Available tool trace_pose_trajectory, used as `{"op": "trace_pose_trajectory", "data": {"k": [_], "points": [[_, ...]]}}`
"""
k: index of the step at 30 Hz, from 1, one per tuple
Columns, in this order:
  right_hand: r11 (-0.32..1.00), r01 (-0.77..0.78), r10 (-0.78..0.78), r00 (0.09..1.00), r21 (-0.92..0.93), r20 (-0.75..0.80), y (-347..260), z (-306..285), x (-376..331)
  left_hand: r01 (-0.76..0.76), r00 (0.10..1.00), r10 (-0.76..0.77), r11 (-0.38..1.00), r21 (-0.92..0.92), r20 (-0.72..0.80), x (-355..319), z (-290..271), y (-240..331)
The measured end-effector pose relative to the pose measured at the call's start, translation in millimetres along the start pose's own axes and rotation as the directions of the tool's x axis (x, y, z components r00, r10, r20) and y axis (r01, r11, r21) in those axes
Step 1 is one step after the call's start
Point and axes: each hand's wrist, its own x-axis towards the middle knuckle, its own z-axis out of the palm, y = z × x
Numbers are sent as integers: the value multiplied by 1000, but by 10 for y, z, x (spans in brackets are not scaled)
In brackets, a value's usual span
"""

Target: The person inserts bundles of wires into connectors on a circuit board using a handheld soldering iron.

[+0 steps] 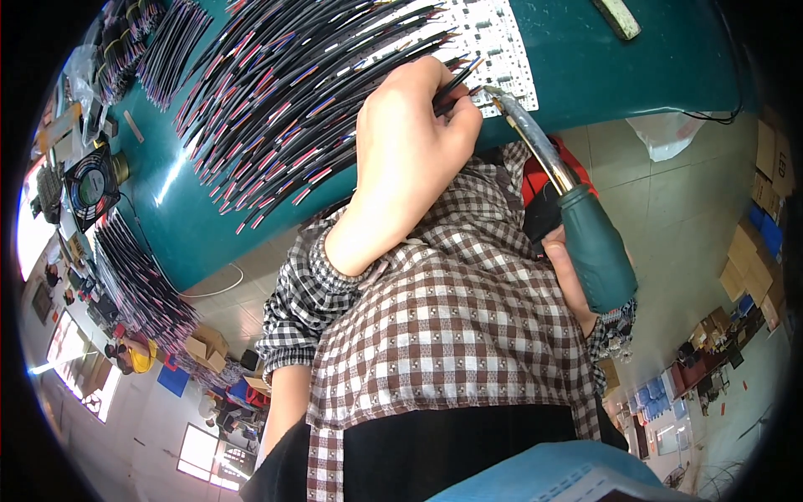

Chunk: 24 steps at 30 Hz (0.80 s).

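Your left hand [410,138] is pinching a slim black cable [460,78] between closed fingertips. Your right hand [569,272] is gripping a green-handled metal soldering iron [595,247], fingers curled.

Electronics assembly workshop, identified by a green-topped bench [585,63] bearing a dense row of black-sheathed cables [268,109] with coloured wire ends, a white panel of circuit boards [506,42] at top centre, and a green-handled soldering iron [595,247] whose tip reaches the panel. Further cable bundles [171,54] lie at upper left, above a small fan [90,188] at the left of the frame. A person in yellow [140,357] at lower left, cardboard boxes [749,259] at right and a tiled floor [623,188] are likewise consistent with a shared production room.
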Motion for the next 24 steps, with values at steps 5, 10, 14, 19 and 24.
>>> {"op": "trace_pose_trajectory", "data": {"k": [5,10,14,19,24], "points": [[981,-72,74,997,178,-3,9,-23,-33,-1,1000,1,1000,-20,9,2,10,20],[994,75,-81,994,85,73,38,51,109,-23,1000,23,1000,19,-16,78,-43,-94],[906,-147,133,989,397,62,-13,104,71,-9,1000,9,1000,-2,-8,80,-38,-131],[812,-147,217,974,565,-58,30,221,71,-39,997,34,997,-60,-75,57,27,-174],[891,5,-25,999,454,37,174,109,51,-52,993,54,999,14,-101,31,43,-150]]}}
